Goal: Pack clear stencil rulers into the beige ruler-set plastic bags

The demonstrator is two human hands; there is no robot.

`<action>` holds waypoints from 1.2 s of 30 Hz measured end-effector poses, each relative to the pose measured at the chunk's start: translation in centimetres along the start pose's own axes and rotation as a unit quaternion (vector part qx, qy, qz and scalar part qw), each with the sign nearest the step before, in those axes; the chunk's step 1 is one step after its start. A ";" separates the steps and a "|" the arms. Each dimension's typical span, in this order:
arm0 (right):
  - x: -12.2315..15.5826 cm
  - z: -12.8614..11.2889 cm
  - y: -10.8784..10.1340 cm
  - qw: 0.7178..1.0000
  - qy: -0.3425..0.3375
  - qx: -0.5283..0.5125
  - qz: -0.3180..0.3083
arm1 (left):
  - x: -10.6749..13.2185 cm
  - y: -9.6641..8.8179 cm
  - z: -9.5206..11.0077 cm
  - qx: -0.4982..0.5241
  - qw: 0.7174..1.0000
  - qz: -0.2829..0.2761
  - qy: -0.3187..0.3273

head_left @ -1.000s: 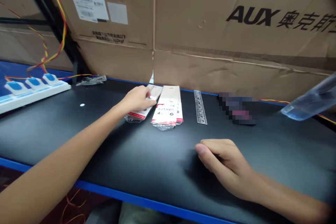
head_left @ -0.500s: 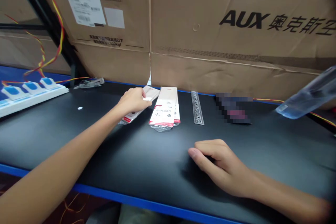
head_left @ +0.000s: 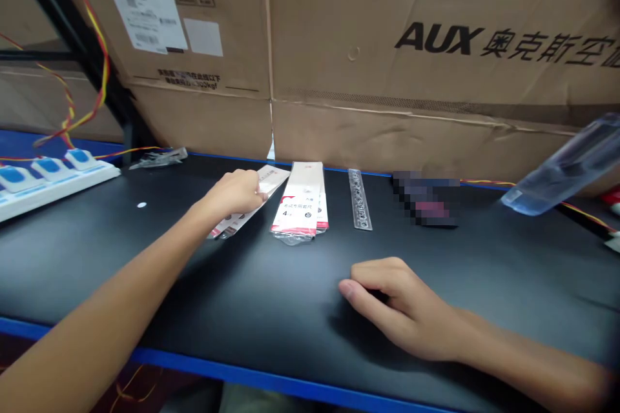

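My left hand [head_left: 233,193] reaches across the black table [head_left: 242,297] and is closed on a white and red packet [head_left: 268,182], which is tilted with its near end off the table. Just right of it lies a small stack of the same white and red packets [head_left: 301,205]. A clear plastic ruler [head_left: 359,199] lies further right. My right hand [head_left: 392,306] rests on the table near the front, fingers loosely curled, with nothing visible in it.
Large cardboard boxes [head_left: 387,58] stand along the back edge. A white power strip with blue buttons [head_left: 48,174] and red-yellow wires sits at the left. A clear plastic bag [head_left: 566,168] lies at the right, and a blurred dark object [head_left: 429,197] beside the ruler.
My left hand has pulled the packet leftward and away from the stack, lifting and tilting it. My right hand has stayed resting on the table.
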State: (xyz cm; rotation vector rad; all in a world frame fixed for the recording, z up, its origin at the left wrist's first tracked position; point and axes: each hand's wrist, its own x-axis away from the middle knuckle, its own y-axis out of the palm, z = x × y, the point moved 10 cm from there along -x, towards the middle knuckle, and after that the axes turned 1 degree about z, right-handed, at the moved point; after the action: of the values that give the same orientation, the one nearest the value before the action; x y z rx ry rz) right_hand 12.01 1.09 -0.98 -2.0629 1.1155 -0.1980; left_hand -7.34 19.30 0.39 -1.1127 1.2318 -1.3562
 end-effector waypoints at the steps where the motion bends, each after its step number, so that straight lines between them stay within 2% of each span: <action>1: 0.0 0.0 0.0 1.000 0.000 0.001 -0.001 | 0.0 0.1 0.0 -0.003 1.000 -0.007 0.002; 9: -0.1 0.1 0.4 1.000 0.008 0.002 -0.018 | -0.1 0.7 0.1 -0.027 0.999 -0.044 0.008; 20: -0.1 0.2 0.6 1.000 0.013 0.009 -0.025 | -0.5 1.0 0.3 -0.054 0.998 -0.027 0.016; 36: -0.3 0.0 0.6 1.000 0.000 0.006 -0.024 | 0.1 0.9 1.1 -0.068 0.997 -0.023 0.023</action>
State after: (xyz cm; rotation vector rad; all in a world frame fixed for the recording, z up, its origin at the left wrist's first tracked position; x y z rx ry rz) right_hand 11.43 1.15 -1.27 -2.0799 1.0629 -0.2290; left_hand -6.16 19.04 -0.47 -1.2164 1.3554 -1.3548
